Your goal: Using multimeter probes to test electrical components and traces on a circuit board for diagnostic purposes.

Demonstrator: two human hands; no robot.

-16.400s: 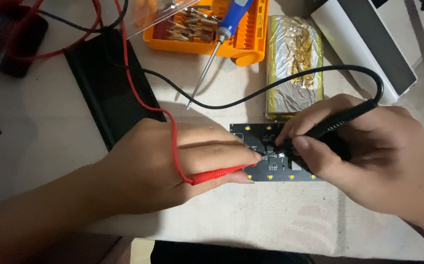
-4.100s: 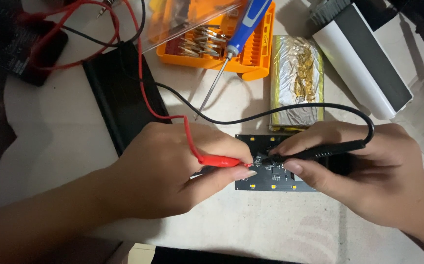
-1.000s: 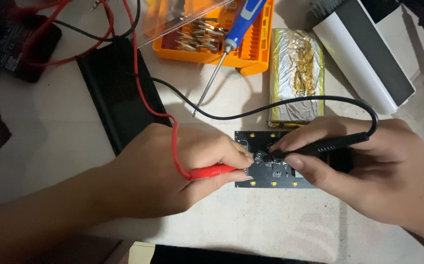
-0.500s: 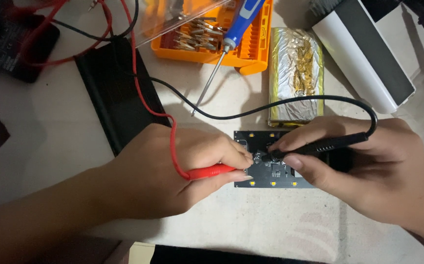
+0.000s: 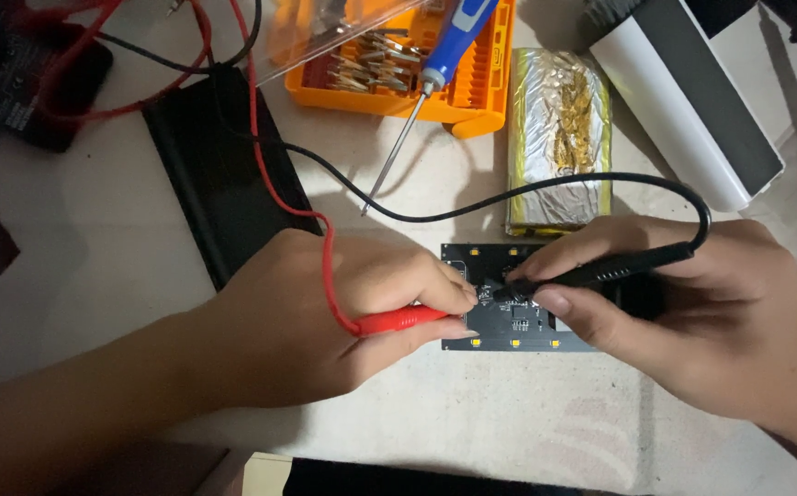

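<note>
An orange bit case with a blue screwdriver lies beside a foil-wrapped pack, a white box and a black slab on the tabletop

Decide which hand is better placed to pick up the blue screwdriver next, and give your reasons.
Probably the left hand: the blue screwdriver lies up and left of the circuit board, nearer that side. Both hands are occupied, though; the left would first drop its red probe.

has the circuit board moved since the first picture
Cannot tell for sure. The circuit board lies below the foil pack with about the same small gap as before; the whole view has shifted, so any slide against the pack is too slight to judge.
</note>
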